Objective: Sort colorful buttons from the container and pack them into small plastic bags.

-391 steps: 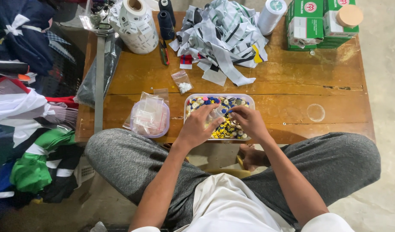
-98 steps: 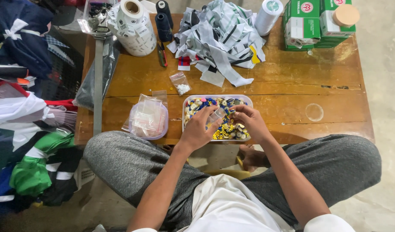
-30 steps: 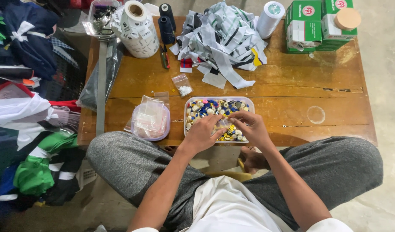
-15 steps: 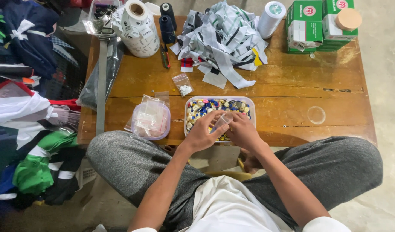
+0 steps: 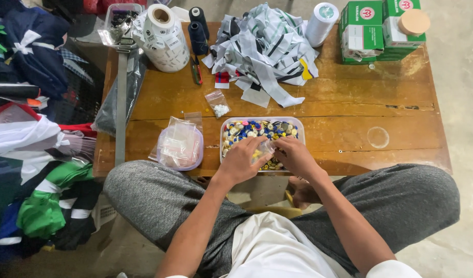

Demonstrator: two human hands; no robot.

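Both hands, the left hand (image 5: 245, 160) and the right hand (image 5: 294, 156), pinch together a small clear bag (image 5: 265, 148) directly above the tray of buttons (image 5: 238, 128) on the table (image 5: 349, 113).

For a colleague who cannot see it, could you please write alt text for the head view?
Both hands, left hand and right hand, meet over a clear tub of coloured buttons on a low wooden table, pinching a small clear bag. Nearby lie a tub of bags and fabric strips.
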